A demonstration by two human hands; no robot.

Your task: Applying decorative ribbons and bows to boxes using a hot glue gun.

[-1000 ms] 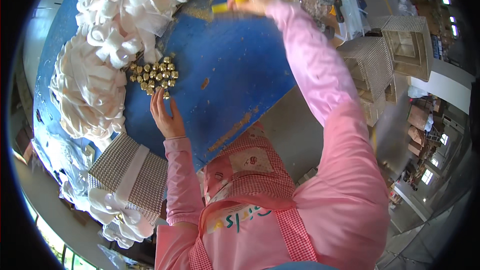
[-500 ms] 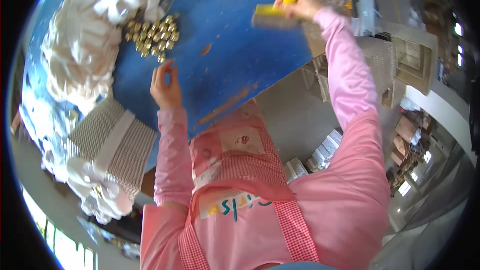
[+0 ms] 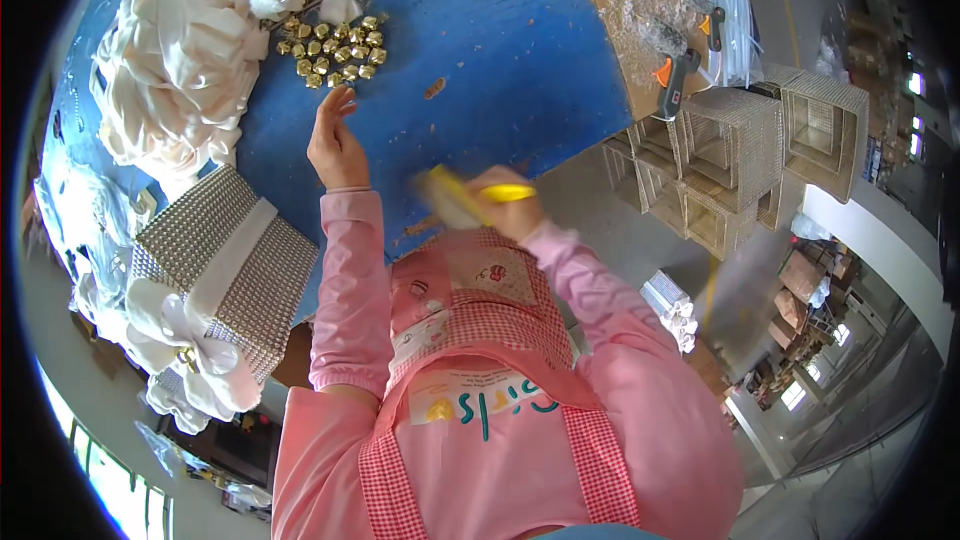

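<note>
- On the blue worktable (image 3: pixel 500 70), the left hand (image 3: pixel 335 145) rests with its fingers loosely spread and raised, empty, just below a cluster of small gold jingle bells (image 3: pixel 335 48).
- Close to the chest, the right hand (image 3: pixel 505 202) closes around a yellow tool (image 3: pixel 465 198); it is blurred, so its exact kind cannot be told, though it looks like a small glue gun or cutter.
- Judging from this, the tool's tip is best kept clear of the pink sleeve and the checked apron, and the left hand should steady one bell at a time.
- Beside the bells, at the table's far left, lies a heap of cream ribbon bows (image 3: pixel 175 70), touching the cluster's upper edge; loose loops could snag a reaching finger.
- Near the left elbow stands a box wrapped in silver rhinestone mesh (image 3: pixel 225 270) with a white band and bow, crowding the table's near corner.
- Farther right, a sheet of brown cardboard (image 3: pixel 650 20) carries an orange-and-grey glue gun (image 3: pixel 675 75), well apart from both hands.
- Off the table's right edge, stacked open mesh-covered cubes (image 3: pixel 740 160) stand on the floor.
</note>
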